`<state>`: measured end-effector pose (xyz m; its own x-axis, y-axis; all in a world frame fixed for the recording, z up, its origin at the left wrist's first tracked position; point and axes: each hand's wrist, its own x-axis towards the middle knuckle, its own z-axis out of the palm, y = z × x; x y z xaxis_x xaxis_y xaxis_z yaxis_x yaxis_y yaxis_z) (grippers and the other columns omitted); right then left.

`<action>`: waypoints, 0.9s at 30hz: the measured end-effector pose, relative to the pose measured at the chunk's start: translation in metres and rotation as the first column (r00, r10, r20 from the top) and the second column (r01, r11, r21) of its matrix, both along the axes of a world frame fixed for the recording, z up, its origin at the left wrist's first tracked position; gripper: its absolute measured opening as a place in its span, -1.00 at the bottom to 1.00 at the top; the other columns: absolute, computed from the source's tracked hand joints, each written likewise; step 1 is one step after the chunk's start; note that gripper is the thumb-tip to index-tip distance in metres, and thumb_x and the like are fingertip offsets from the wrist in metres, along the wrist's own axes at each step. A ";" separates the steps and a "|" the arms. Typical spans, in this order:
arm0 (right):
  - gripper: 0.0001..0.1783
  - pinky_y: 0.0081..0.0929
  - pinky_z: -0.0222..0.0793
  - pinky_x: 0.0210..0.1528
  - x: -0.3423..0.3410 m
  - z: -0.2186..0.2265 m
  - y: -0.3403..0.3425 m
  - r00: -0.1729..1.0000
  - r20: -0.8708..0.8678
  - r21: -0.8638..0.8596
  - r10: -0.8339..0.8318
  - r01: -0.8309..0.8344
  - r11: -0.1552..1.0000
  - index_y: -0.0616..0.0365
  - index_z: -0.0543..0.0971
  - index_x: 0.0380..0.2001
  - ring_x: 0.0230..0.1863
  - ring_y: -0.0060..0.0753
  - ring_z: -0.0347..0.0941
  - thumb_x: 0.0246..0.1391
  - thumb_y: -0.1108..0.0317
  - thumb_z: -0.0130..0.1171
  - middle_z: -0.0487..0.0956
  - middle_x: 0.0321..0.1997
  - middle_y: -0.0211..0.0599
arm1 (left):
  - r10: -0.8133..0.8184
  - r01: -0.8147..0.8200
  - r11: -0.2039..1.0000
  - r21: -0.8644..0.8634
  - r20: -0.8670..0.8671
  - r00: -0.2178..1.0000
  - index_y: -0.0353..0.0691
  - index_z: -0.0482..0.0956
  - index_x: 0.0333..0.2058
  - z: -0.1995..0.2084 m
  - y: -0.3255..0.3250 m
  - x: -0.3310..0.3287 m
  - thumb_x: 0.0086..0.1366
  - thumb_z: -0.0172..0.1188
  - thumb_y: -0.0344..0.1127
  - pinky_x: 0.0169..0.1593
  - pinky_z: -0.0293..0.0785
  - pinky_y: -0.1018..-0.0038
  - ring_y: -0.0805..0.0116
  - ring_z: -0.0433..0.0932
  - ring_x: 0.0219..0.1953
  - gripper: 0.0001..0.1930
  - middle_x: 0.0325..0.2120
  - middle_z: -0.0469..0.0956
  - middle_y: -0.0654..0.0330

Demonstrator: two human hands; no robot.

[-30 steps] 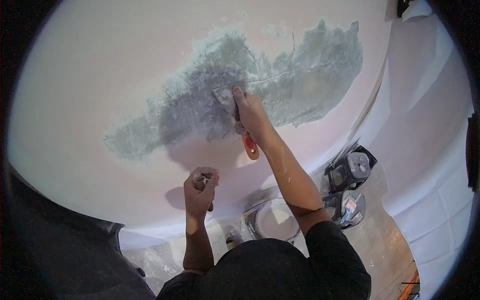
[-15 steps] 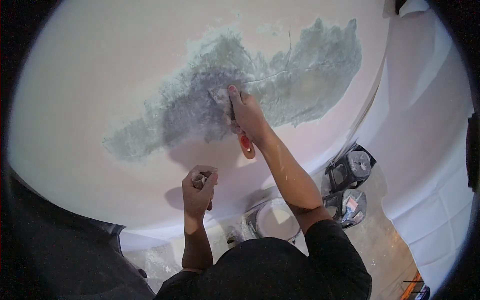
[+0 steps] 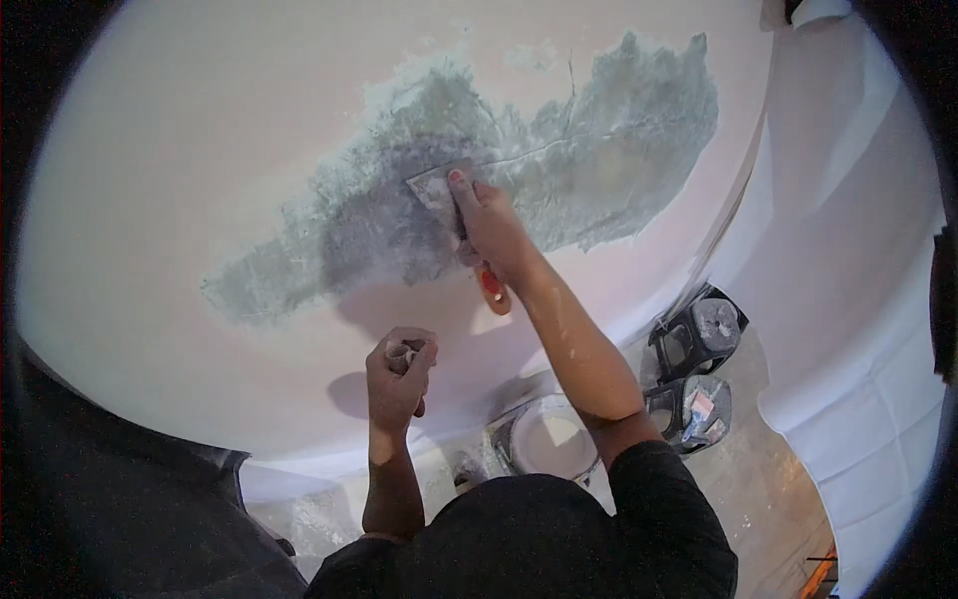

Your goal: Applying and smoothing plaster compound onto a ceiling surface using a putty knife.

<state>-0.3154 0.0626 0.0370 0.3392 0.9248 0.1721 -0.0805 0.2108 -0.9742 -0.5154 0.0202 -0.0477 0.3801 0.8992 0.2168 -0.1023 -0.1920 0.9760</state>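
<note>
My right hand (image 3: 491, 225) grips a putty knife (image 3: 433, 192), thumb along its blade, against the wall. The brownish-orange handle (image 3: 494, 292) with a red mark sticks out below my palm. Around the blade spreads a large ragged grey patch (image 3: 639, 150) on the pale wall (image 3: 200, 150), with a thin crack running across it. Lower and to the left, my left hand (image 3: 399, 374), coated in pale dust, is closed round a small greyish thing that I cannot make out. It stays in front of the wall below the patch.
At the wall's foot stands a round bucket (image 3: 552, 442) with whitish contents. Two dark stools (image 3: 704, 334) stand to its right, the nearer one bearing a small reddish-and-white item (image 3: 702, 407). White sheeting (image 3: 848, 399) hangs at the right; dark cloth (image 3: 120, 489) lies at lower left.
My right hand has shifted slightly to the left, and more of the putty knife's blade now shows, its corner standing out. My left hand is nearly where it was, still closed.
</note>
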 end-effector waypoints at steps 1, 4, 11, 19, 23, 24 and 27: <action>-0.47 -0.59 0.00 -0.82 0.000 0.004 -0.004 1.000 0.000 -0.008 -0.003 0.003 1.000 0.18 0.42 -0.47 -0.83 -0.60 0.11 0.30 -0.09 -0.18 0.32 -0.73 -0.42 | 0.004 -0.004 1.000 0.000 -0.016 1.000 -0.26 0.54 -0.30 -0.001 0.000 -0.001 0.23 0.16 -0.48 -0.70 0.12 0.70 0.70 0.27 -0.73 -0.93 -0.59 0.46 0.30; -0.45 -0.59 -0.02 -0.82 0.021 -0.009 -0.001 0.999 0.047 -0.039 0.007 -0.005 0.999 0.17 0.42 -0.45 -0.83 -0.61 0.09 0.28 -0.13 -0.17 0.32 -0.73 -0.42 | -0.058 0.058 0.998 -0.015 0.003 0.998 -0.26 0.54 -0.30 -0.004 -0.003 -0.001 0.23 0.16 -0.49 -0.70 0.12 0.69 0.70 0.26 -0.74 -0.93 -0.59 0.46 0.29; -0.45 -0.60 -0.05 -0.82 0.019 -0.006 -0.004 0.999 0.032 0.016 0.026 -0.026 1.000 0.15 0.40 -0.47 -0.84 -0.62 0.05 0.28 -0.14 -0.16 0.31 -0.74 -0.43 | -0.004 0.004 1.000 -0.018 -0.018 1.000 -0.26 0.54 -0.30 -0.005 0.000 -0.004 0.23 0.17 -0.49 -0.70 0.13 0.69 0.69 0.27 -0.74 -0.94 -0.60 0.46 0.29; -0.44 -0.60 -0.04 -0.83 0.021 -0.006 -0.004 0.999 0.048 -0.007 0.012 -0.012 1.000 0.16 0.41 -0.47 -0.85 -0.62 0.06 0.26 -0.16 -0.14 0.33 -0.74 -0.41 | -0.006 0.006 0.999 0.036 -0.008 1.000 -0.27 0.54 -0.31 -0.008 -0.001 -0.006 0.24 0.16 -0.46 -0.72 0.15 0.67 0.68 0.28 -0.75 -0.94 -0.63 0.46 0.28; -0.43 -0.60 0.00 -0.82 0.028 -0.012 -0.001 0.996 0.083 -0.010 -0.010 0.011 1.000 0.17 0.42 -0.49 -0.84 -0.60 0.10 0.26 -0.16 -0.12 0.34 -0.73 -0.41 | -0.033 0.033 0.999 -0.012 -0.035 0.999 -0.27 0.54 -0.31 -0.003 -0.002 0.002 0.25 0.16 -0.45 -0.72 0.15 0.67 0.67 0.28 -0.76 -0.94 -0.63 0.45 0.28; -0.43 -0.58 0.02 -0.81 0.025 -0.011 0.001 0.990 0.129 0.029 -0.063 0.059 0.998 0.17 0.42 -0.52 -0.84 -0.60 0.12 0.27 -0.14 -0.14 0.33 -0.74 -0.41 | -0.040 0.040 0.999 -0.021 -0.024 0.999 -0.27 0.54 -0.31 -0.006 -0.003 0.005 0.25 0.16 -0.45 -0.72 0.15 0.65 0.65 0.26 -0.78 -0.95 -0.63 0.43 0.29; -0.43 -0.55 0.06 -0.79 0.024 -0.001 -0.005 0.992 0.102 0.042 -0.070 0.066 0.997 0.17 0.40 -0.57 -0.83 -0.57 0.15 0.29 -0.11 -0.17 0.30 -0.75 -0.41 | -0.092 0.090 0.994 -0.067 -0.024 0.995 -0.26 0.53 -0.31 -0.004 0.000 0.023 0.27 0.16 -0.42 -0.72 0.16 0.62 0.63 0.25 -0.80 -0.94 -0.63 0.39 0.32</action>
